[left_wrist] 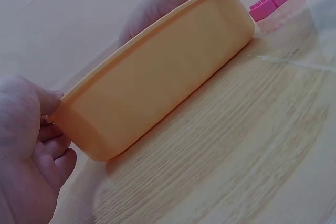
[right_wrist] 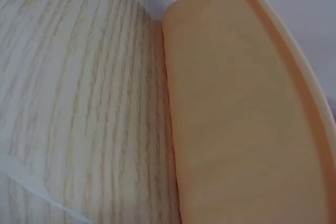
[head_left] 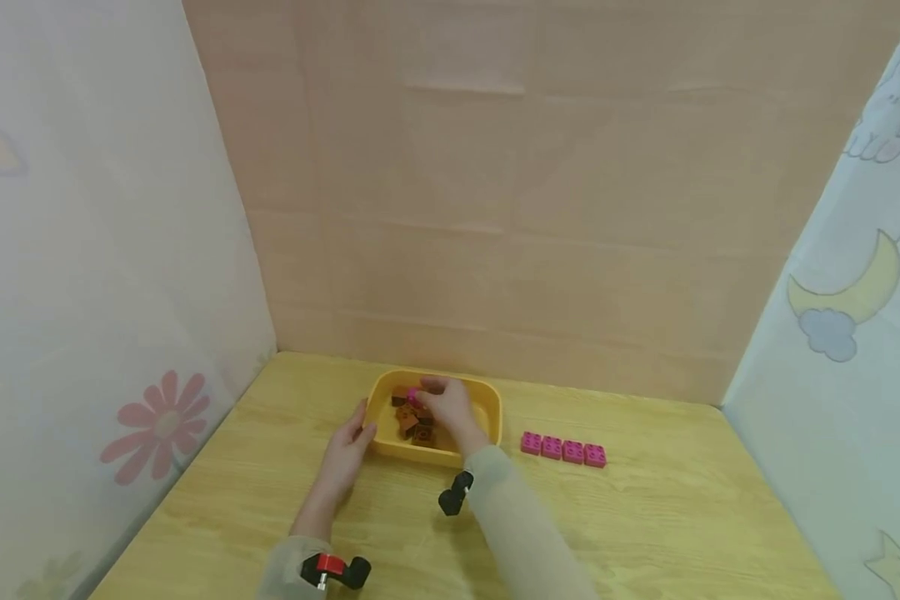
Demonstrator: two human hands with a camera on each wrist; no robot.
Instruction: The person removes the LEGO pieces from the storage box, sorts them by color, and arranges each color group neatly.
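A yellow plastic basin (head_left: 487,446) stands on the table, with several brown and orange toy bricks (head_left: 408,425) inside. At its left end my left hand (head_left: 345,450) grips the rim, thumb on top and fingers curled beneath it, as the left wrist view shows. My right hand (head_left: 450,407) reaches over the near wall into the basin, its fingertips pinching a pink building block (head_left: 413,396) among the bricks. In the right wrist view the basin wall (right_wrist: 241,98) hides that hand's fingers.
To the right of the basin, several pink building blocks (head_left: 562,448) lie in a straight row on the wooden table (head_left: 645,517). Behind the table hangs a tan backdrop (head_left: 495,208), with patterned white cloths (head_left: 105,250) at both sides.
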